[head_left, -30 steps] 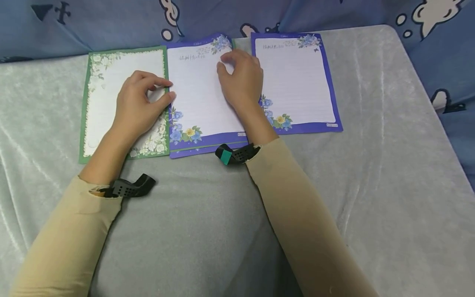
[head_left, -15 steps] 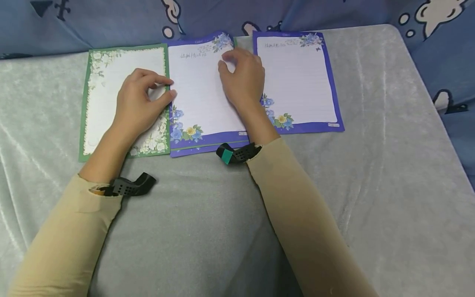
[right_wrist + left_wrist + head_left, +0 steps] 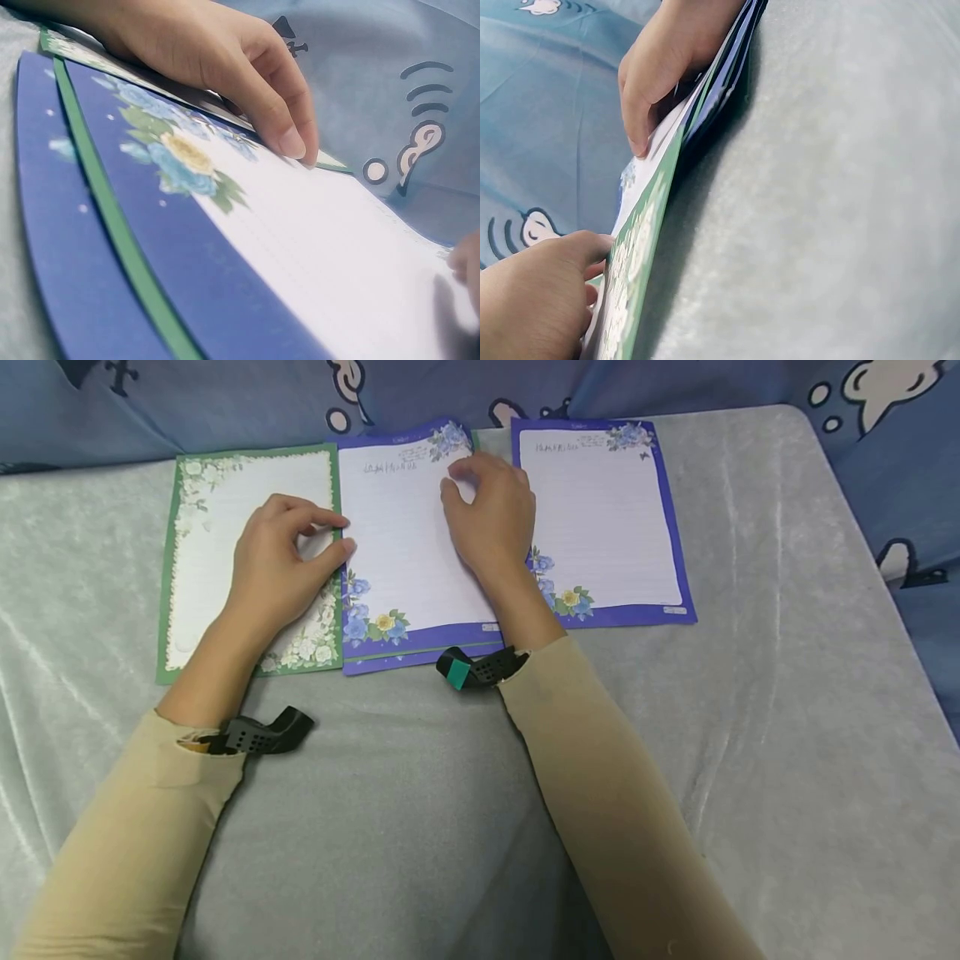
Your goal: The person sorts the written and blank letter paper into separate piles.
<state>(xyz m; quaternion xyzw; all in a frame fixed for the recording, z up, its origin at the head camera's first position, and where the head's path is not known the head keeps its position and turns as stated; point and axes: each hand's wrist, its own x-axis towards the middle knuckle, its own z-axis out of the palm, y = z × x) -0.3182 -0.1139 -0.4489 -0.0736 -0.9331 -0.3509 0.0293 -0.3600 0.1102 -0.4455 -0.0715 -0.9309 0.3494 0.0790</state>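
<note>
Three letter-paper piles or sheets lie side by side in the head view. My left hand (image 3: 277,556) rests over the green-bordered paper (image 3: 213,527), thumb and fingertips touching the seam with the middle pile. That pile shows a purple-bordered sheet (image 3: 405,543) with blue flowers and a handwritten line on top; a green strip and another purple edge (image 3: 45,187) peep out beneath. On its right side rests my right hand (image 3: 491,518), bent fingers touching the sheet, some fingers hidden. In the right wrist view, the left fingertips (image 3: 296,146) press lightly on the paper.
A second purple-bordered sheet (image 3: 607,527) with handwriting lies to the right, partly behind the right wrist. Grey velvety cloth (image 3: 390,827) covers the table. Blue patterned fabric (image 3: 420,393) hangs along the far edge. Each wrist wears a black strap (image 3: 262,735).
Both hands stay in place on the papers. The whole scene shifts slightly upward in the head view; no sheet visibly moves relative to the others.
</note>
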